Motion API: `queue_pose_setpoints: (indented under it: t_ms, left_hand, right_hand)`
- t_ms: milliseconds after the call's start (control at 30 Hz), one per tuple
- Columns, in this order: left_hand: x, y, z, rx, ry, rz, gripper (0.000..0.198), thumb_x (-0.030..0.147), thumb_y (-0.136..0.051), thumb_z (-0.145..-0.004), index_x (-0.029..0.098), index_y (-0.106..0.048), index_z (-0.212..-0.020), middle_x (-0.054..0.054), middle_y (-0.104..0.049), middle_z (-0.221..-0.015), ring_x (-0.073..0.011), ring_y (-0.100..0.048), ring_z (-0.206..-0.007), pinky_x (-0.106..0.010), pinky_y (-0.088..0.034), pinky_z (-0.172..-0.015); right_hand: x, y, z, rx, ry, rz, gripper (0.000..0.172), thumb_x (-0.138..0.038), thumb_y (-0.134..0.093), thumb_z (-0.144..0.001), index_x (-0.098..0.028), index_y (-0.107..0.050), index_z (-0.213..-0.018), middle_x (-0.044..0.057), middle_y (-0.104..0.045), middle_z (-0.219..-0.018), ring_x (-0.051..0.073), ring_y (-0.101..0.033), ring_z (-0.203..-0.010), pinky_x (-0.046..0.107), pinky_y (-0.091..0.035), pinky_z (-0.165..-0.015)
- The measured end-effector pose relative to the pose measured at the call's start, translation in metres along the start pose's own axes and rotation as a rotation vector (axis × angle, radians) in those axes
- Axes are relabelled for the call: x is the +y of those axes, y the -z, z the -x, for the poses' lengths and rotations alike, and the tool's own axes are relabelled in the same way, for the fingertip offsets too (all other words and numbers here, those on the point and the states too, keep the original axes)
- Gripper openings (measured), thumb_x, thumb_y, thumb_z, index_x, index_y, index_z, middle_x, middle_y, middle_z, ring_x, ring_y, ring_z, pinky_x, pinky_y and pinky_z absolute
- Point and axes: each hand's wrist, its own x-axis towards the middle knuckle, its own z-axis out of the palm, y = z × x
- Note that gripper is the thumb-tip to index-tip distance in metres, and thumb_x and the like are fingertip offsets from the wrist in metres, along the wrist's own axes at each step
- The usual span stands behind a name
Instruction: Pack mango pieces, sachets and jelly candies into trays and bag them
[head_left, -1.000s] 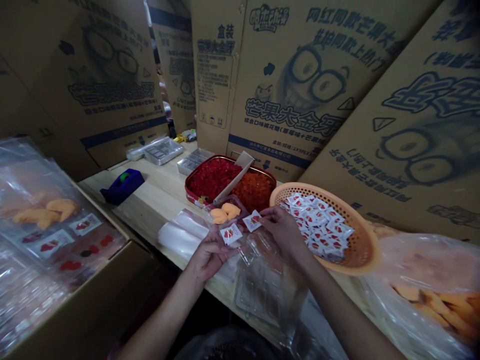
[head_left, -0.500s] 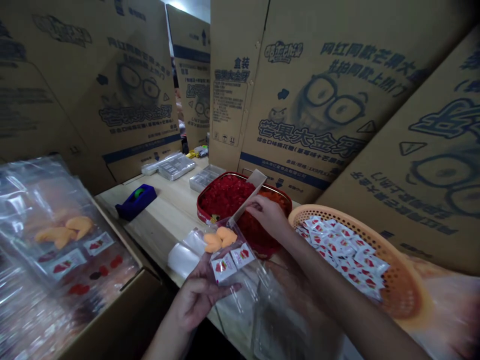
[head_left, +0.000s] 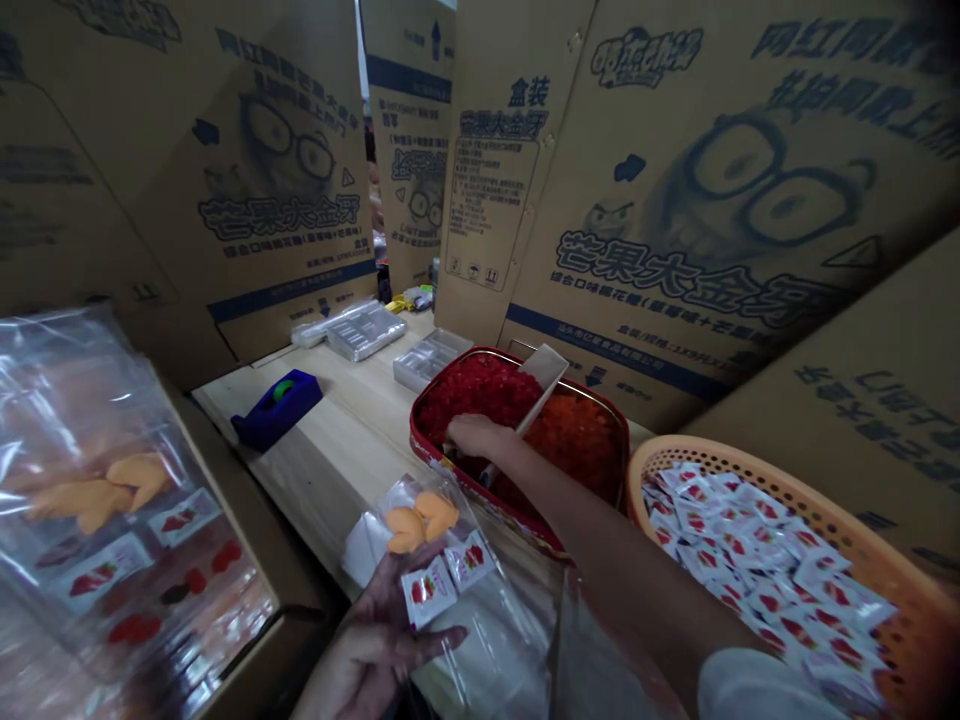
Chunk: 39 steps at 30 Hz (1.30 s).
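Tall tan cardboard cartons (head_left: 660, 180), printed in blue with a bespectacled cartoon face and Chinese lettering, stand behind a pale wooden counter (head_left: 322, 450). At the left, a brown cardboard box (head_left: 247, 620) holds a stack of clear printed plastic bags (head_left: 112, 500). On the right, a round orange plastic basket (head_left: 810, 510) is heaped with small white-and-red sachets (head_left: 750, 570). A red rectangular tray (head_left: 517, 440) on the counter holds red granules on one side and orange granules on the other, with a pale flat scoop (head_left: 541, 378) leaning in it. The right hand (head_left: 476, 437) reaches into the tray, fingers curled down at the red granules; whether it pinches anything, I cannot tell. The left hand (head_left: 367, 640) is palm up, fingers loosely spread, thumb pressed to a clear plastic bag (head_left: 450, 560). Inside are two orange curled pastries (head_left: 420, 520) and two printed sachets (head_left: 450, 580). Farther back sit a blue tape dispenser (head_left: 277, 408) and clear plastic trays (head_left: 427, 358).
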Motion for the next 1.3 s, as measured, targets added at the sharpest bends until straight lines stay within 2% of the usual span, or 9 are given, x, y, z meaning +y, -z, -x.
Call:
queue_pose_setpoints:
  t_ms: [233, 433, 600, 700, 833, 967, 1067, 1167, 1300]
  left_hand:
    - [0.005, 0.005, -0.005, 0.033, 0.003, 0.048, 0.083, -0.004, -0.047, -0.049, 0.036, -0.047, -0.122, 0.001, -0.038, -0.139, -0.0327, -0.03, -0.128, -0.054, -0.039, -0.092]
    - [0.005, -0.003, -0.008, 0.09, -0.007, 0.001, 0.084, -0.004, -0.047, -0.05, 0.038, -0.047, -0.122, 0.001, -0.042, -0.137, -0.0338, -0.036, -0.125, -0.052, -0.042, -0.089]
    - [0.008, -0.005, -0.007, 0.11, -0.014, -0.018, 0.084, -0.004, -0.047, -0.051, 0.038, -0.045, -0.125, 0.0, -0.044, -0.136, -0.0339, -0.033, -0.126, -0.052, -0.041, -0.09]
    - [0.009, -0.002, -0.009, 0.088, -0.029, -0.013, 0.083, -0.003, -0.046, -0.052, 0.037, -0.046, -0.124, -0.001, -0.043, -0.137, -0.0342, -0.032, -0.127, -0.054, -0.041, -0.09]
    - [0.009, 0.0, -0.012, 0.059, -0.037, -0.021, 0.078, -0.004, -0.044, -0.053, 0.035, -0.051, -0.12, 0.001, -0.043, -0.137, -0.0331, -0.031, -0.128, -0.054, -0.04, -0.091]
    - [0.007, 0.004, -0.013, 0.015, -0.064, 0.027, 0.08, -0.004, -0.042, -0.053, 0.037, -0.049, -0.121, 0.002, -0.042, -0.137, -0.0333, -0.033, -0.127, -0.055, -0.041, -0.09]
    - [0.008, 0.007, -0.014, 0.0, -0.065, 0.049, 0.079, -0.004, -0.042, -0.052, 0.034, -0.05, -0.122, 0.001, -0.042, -0.138, -0.0338, -0.031, -0.128, -0.056, -0.038, -0.093]
    - [0.01, 0.009, -0.015, -0.007, -0.052, 0.046, 0.075, -0.005, -0.042, -0.053, 0.03, -0.052, -0.119, 0.001, -0.043, -0.136, -0.0329, -0.026, -0.13, -0.058, -0.034, -0.096]
    - [0.012, 0.01, -0.016, 0.004, -0.082, 0.054, 0.076, -0.007, -0.042, -0.054, 0.031, -0.05, -0.119, 0.002, -0.045, -0.135, -0.0315, -0.027, -0.13, -0.059, -0.032, -0.097]
  right_hand:
    - [0.002, 0.003, -0.004, -0.011, 0.019, 0.017, 0.031, -0.016, -0.053, -0.075, -0.014, -0.064, -0.103, 0.014, -0.064, -0.107, 0.022, -0.06, -0.097, 0.025, -0.045, -0.073]
    - [0.0, -0.003, -0.001, -0.113, 0.029, 0.0, 0.027, -0.01, -0.056, -0.069, -0.009, -0.068, -0.094, 0.017, -0.066, -0.1, 0.024, -0.063, -0.09, 0.025, -0.046, -0.068]
    - [0.011, -0.001, -0.006, -0.105, 0.044, -0.101, 0.027, -0.012, -0.055, -0.072, -0.014, -0.066, -0.097, 0.007, -0.069, -0.092, 0.015, -0.064, -0.079, 0.016, -0.043, -0.06]
    - [0.014, 0.006, -0.011, -0.06, 0.024, -0.138, 0.03, -0.011, -0.05, -0.075, -0.016, -0.065, -0.1, 0.007, -0.068, -0.097, 0.013, -0.064, -0.08, 0.016, -0.043, -0.062]
    - [-0.002, 0.01, -0.018, -0.038, 0.005, -0.143, 0.028, -0.011, -0.051, -0.074, -0.014, -0.066, -0.098, 0.012, -0.066, -0.102, 0.019, -0.063, -0.091, 0.021, -0.045, -0.069]
    - [-0.023, 0.004, -0.023, -0.032, -0.045, -0.133, 0.031, -0.015, -0.049, -0.078, -0.008, -0.064, -0.104, 0.019, -0.063, -0.106, 0.025, -0.06, -0.099, 0.028, -0.047, -0.075]
    - [-0.028, -0.001, -0.025, -0.024, -0.108, -0.126, 0.032, -0.014, -0.045, -0.08, -0.006, -0.063, -0.105, 0.022, -0.061, -0.108, 0.028, -0.059, -0.101, 0.034, -0.047, -0.077]
    - [-0.023, -0.002, -0.026, 0.001, -0.107, -0.137, 0.029, -0.013, -0.046, -0.079, -0.01, -0.064, -0.102, 0.019, -0.063, -0.107, 0.024, -0.06, -0.099, 0.03, -0.046, -0.076]
    - [-0.005, 0.008, -0.018, 0.028, -0.07, -0.174, 0.022, -0.016, -0.053, -0.076, -0.015, -0.068, -0.092, 0.011, -0.068, -0.094, 0.018, -0.063, -0.085, 0.021, -0.043, -0.065]
